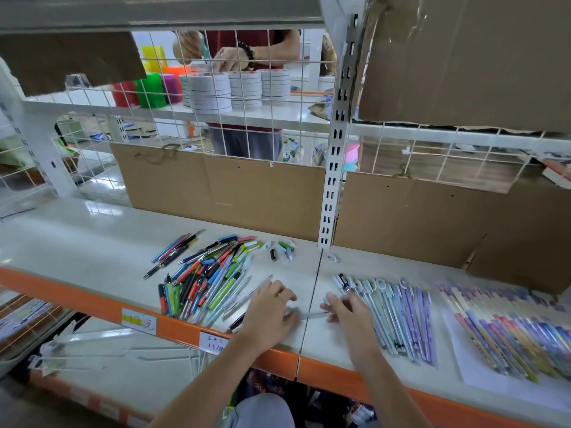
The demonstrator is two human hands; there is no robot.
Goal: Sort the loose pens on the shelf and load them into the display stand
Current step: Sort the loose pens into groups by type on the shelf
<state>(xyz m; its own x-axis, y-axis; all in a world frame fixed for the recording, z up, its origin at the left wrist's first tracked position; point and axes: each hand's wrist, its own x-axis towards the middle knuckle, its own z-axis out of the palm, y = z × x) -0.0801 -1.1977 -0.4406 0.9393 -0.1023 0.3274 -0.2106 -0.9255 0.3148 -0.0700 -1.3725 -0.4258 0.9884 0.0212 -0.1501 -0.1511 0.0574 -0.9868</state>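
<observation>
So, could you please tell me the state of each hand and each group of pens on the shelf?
Left hand: fingers curled on a blurred pale pen.
Right hand: holds the pen's other end.
Mixed pens: a loose unsorted heap.
Pale blue and purple pens: laid side by side.
Patterned pens: lined up on white paper.
Loose caps: scattered behind the heap.

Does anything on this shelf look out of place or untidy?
Yes. The mixed pens lie in a crossed heap, unlike the pale pens in a neat row. A few loose caps lie scattered behind the heap.
</observation>
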